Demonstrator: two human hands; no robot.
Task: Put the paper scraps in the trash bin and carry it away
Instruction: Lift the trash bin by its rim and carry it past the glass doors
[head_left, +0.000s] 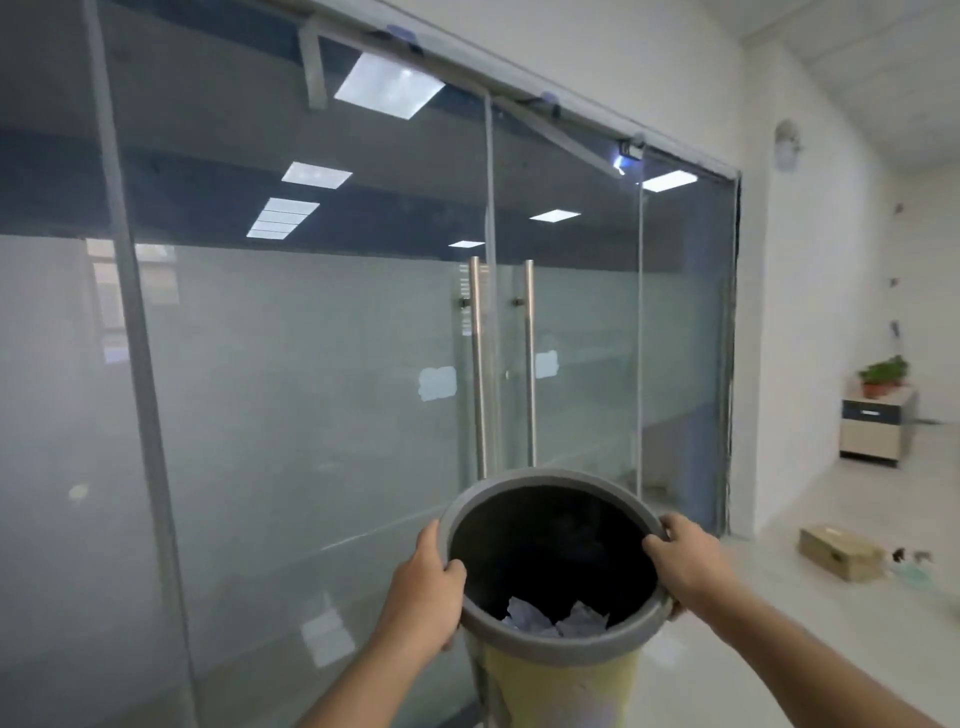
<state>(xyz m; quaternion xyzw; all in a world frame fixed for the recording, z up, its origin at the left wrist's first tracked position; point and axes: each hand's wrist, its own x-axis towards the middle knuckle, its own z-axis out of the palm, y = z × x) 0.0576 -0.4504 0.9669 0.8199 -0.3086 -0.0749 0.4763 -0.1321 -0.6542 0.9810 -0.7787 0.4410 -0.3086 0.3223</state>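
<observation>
Already loaded, the trash bin (556, 644) is held up off the floor in both hands, facing the glass doors (504, 364)

Crumpled paper scraps (553, 621) lie at the bottom of the bin's dark inside, so the filling part looks done and the carrying is under way. Each hand clamps the grey rim from opposite sides, likely to keep the bin level and steady while walking: the left hand (423, 597) has its thumb hooked over the rim and its fingers wrapped beneath, and the right hand (685, 564) has its fingers (657, 545) curled over the rim's inner lip. Ahead, two steel door handles (529, 364) stand close together; opening a door would probably call for freeing one hand
</observation>
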